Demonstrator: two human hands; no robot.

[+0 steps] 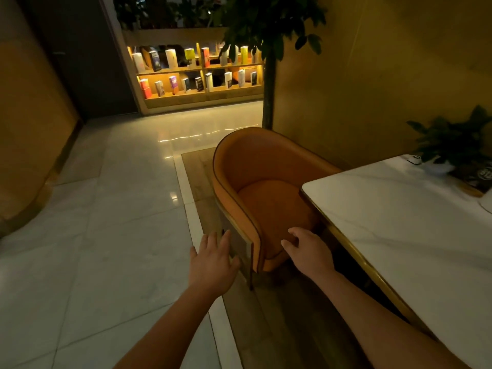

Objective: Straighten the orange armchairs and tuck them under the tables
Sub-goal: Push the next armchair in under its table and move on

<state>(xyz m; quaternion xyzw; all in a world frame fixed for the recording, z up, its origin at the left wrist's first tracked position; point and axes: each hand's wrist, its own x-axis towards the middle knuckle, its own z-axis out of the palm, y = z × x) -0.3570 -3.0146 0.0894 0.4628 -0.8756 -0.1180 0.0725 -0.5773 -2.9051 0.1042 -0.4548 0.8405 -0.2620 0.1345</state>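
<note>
Both hands open, holding nothing: left hand [213, 258] by armchair [255, 187] side, right hand [308, 249] over seat. We're reaching; next, grip and push toward table [399, 222].

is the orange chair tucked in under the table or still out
Partly in: the orange leather armchair has its seat's right edge hidden under the white marble table.

Lit bookshelf [197, 73] beyond the glossy floor [106, 209] — potted plant [452, 142] right.
</note>
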